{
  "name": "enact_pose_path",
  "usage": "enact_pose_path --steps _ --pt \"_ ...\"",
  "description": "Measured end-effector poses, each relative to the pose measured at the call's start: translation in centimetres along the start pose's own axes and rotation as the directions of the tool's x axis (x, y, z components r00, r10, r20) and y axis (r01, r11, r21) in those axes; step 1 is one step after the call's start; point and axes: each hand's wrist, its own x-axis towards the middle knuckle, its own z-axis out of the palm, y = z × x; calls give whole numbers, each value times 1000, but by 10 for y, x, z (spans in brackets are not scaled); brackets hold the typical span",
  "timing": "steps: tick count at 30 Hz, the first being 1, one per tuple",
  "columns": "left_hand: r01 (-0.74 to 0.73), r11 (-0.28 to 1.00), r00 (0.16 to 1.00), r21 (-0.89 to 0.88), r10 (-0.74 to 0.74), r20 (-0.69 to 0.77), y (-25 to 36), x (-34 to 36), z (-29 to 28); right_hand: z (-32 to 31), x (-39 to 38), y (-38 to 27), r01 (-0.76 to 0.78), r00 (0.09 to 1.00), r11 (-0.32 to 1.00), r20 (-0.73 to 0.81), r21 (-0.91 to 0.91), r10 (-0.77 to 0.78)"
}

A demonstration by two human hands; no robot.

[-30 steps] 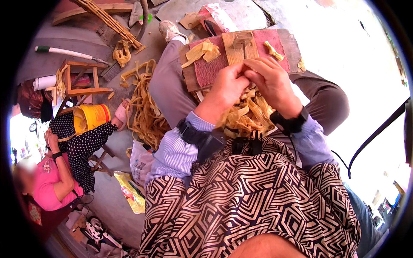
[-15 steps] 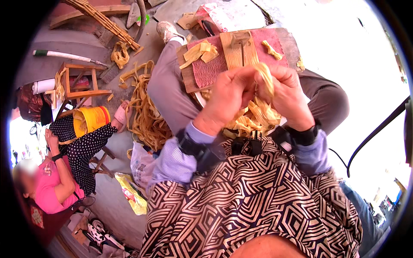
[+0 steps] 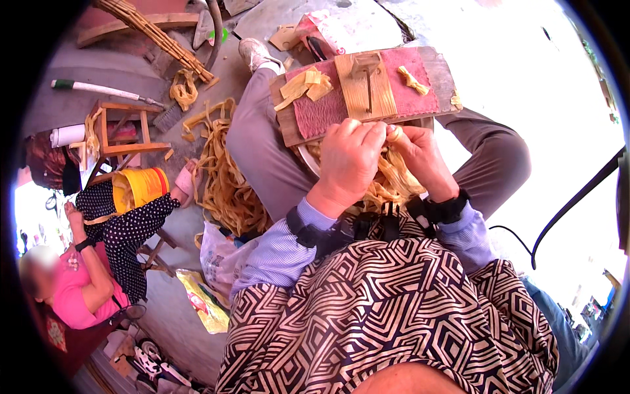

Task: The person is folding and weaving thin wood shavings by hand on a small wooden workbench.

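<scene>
My left hand [image 3: 350,159] and my right hand [image 3: 417,156] meet just below the near edge of a board with a pink cloth [image 3: 419,65], both closed on a pale yellow strip [image 3: 393,134], mostly hidden by fingers. On the board sit a wooden block [image 3: 352,90] with an upright metal fitting [image 3: 365,64], loose yellow strips [image 3: 304,85] at left and a knotted piece [image 3: 412,81] at right. Beneath my hands, a heap of strips [image 3: 400,177] fills a partly hidden white container [image 3: 307,160] between my legs.
A seated person in pink [image 3: 87,302] works at the left beside a yellow container [image 3: 138,189]. Around them are a wooden stool [image 3: 129,148], long brush [image 3: 105,88], strip pile [image 3: 227,194] and plastic bags [image 3: 216,256]. A cane bundle [image 3: 159,41] lies upper left; a black cable [image 3: 567,200] hangs right.
My hands have come down toward me from the board's edge. The strip that stood up between my fingers half a second ago is now bent down and mostly covered by them.
</scene>
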Motion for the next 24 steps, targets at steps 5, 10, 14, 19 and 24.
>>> enact_pose_path --steps 5,10,14,19,24 --pt "110 907 994 -407 -103 39 -2 -7 2 0 -11 12 -433 890 514 440 740 116" --pt "250 826 965 -506 -168 202 10 2 -12 -3 -9 4 -319 921 602 389 732 16" --pt "375 780 927 -500 -333 175 23 8 -12 4 -10 -2 164 986 940 -19 298 -166" --pt "615 454 752 -645 -583 307 14 2 24 6 -11 -15 355 885 934 -310 -35 -348" --pt "730 65 627 -680 -460 629 42 -21 6 -7 15 3 325 903 914 -367 242 -224"
